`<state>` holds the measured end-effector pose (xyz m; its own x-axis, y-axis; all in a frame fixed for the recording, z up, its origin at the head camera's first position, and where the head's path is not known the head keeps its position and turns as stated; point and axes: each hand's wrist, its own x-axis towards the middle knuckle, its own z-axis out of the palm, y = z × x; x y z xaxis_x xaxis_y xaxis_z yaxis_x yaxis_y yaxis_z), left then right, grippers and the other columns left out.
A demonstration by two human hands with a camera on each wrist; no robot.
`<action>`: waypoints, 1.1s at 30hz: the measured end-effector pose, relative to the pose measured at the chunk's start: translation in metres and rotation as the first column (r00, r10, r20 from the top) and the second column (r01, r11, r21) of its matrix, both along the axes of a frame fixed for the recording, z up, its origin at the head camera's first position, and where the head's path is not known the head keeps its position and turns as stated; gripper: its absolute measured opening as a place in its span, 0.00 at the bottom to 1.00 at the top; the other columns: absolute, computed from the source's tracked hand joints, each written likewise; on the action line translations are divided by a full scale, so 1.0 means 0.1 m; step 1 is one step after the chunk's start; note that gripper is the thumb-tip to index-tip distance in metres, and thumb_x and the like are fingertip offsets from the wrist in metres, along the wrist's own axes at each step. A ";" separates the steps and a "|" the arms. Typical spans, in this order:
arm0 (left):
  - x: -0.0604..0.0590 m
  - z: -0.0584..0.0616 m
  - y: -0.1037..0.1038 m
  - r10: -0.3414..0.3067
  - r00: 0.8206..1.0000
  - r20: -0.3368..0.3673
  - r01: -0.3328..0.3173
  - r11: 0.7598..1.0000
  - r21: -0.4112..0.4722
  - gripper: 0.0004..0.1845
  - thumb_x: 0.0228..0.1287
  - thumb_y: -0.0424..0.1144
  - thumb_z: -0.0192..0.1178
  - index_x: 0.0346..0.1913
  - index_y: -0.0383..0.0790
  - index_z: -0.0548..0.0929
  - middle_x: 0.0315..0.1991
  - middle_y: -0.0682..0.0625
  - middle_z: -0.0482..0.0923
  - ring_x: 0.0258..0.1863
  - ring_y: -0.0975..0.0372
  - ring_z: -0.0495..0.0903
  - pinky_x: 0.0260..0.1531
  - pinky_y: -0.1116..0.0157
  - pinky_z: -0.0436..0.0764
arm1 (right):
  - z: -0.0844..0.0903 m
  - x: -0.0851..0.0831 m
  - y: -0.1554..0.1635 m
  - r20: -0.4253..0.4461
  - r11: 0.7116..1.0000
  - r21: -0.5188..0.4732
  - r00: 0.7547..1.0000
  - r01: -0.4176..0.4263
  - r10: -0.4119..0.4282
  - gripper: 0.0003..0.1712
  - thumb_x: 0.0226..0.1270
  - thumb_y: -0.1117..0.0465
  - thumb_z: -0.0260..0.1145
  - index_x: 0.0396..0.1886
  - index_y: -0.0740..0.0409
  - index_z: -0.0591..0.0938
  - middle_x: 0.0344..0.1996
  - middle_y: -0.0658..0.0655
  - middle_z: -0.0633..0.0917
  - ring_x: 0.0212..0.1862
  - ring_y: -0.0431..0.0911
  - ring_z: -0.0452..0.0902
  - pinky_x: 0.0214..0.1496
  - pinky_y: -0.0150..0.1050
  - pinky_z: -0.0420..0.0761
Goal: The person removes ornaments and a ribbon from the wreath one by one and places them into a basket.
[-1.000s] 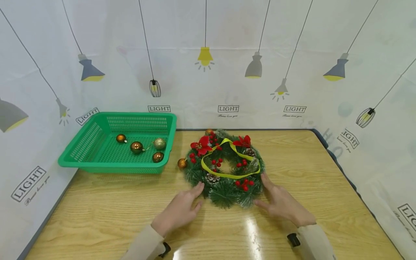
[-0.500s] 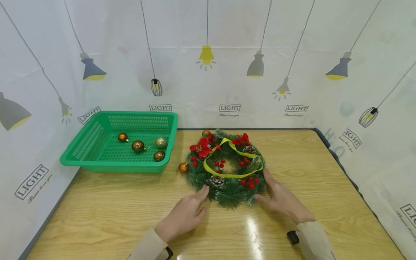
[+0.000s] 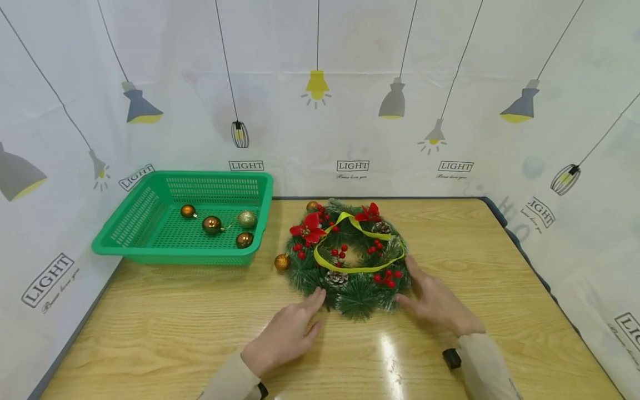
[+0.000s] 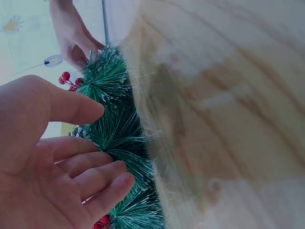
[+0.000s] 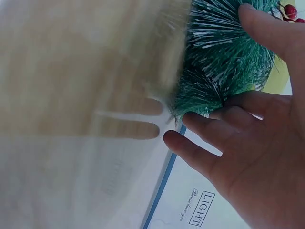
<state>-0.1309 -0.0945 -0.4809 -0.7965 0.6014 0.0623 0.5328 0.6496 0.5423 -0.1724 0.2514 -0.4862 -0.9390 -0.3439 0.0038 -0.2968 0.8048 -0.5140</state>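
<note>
A green Christmas wreath [image 3: 357, 300] lies flat on the wooden table in the head view, decked with red poinsettias [image 3: 306, 228], red berries and pinecones [image 3: 337, 278]. A loop of yellow-green ribbon [image 3: 362, 270] lies over its top. Orange baubles [image 3: 282, 262] show at its left and back edges. My left hand [image 3: 285, 333] rests its fingertips at the wreath's front-left edge, fingers extended. On the right side my right hand [image 3: 440, 303] has its fingers and thumb spread against the branches [image 5: 224, 52]. Neither hand grips anything.
A green plastic basket [image 3: 182, 258] stands at the back left, holding several baubles, among them a shiny brown one [image 3: 212, 225] and a glittery gold one [image 3: 247, 219]. A lamp-print backdrop [image 3: 280, 111] surrounds the wooden table [image 3: 165, 333] at the back and sides.
Between my hands the wreath has turned slightly counterclockwise; its front berries and pinecone shifted right, its back poinsettias left. My left hand has moved a little right along with it.
</note>
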 end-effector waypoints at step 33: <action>-0.11 -0.04 -0.17 0.066 0.984 -0.164 -0.080 0.993 -0.083 0.40 0.76 0.46 0.58 0.77 0.26 0.54 0.79 0.31 0.48 0.78 0.40 0.55 0.74 0.47 0.63 | 0.07 0.66 -0.30 -0.192 0.986 0.160 0.979 -0.043 0.073 0.50 0.72 0.43 0.65 0.75 0.75 0.59 0.77 0.75 0.56 0.74 0.69 0.60 0.70 0.59 0.71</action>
<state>-0.1418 -0.1112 -0.4846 -0.8224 0.5508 0.1422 0.5577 0.7316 0.3920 -0.1064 0.2215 -0.4788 -0.9035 -0.4087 0.1289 -0.4282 0.8483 -0.3115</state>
